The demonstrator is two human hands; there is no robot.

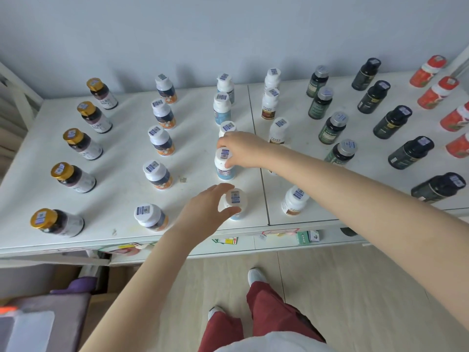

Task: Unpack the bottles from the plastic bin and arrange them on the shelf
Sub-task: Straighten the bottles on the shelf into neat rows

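left hand [205, 212] curled round cap of upright white-capped blue-labelled plastic bottle [236, 198] at white shelf [121, 194] front | right hand [243, 148] pinches matching bottle [223, 171] just behind; both axes vertical

My left grip [205, 209] curls round the front bottle [237, 199] and covers its left side, so I see only the cap and a sliver of blue label. My right grip [243, 148] pinches the cap of the second bottle [224, 171] and hides the body of the third bottle [227, 127] behind it; only that cap shows. My right forearm [330, 184] crosses in front of a white bottle [278, 130] and hides its base. The nearest red bottle [458, 146] is cut by the right edge. Small boxes [307, 236] sit half hidden under the front lip of the shelf [101, 199]. What I take for the plastic bin [28, 329] is blurred and cropped at lower left. I cannot read any label print.
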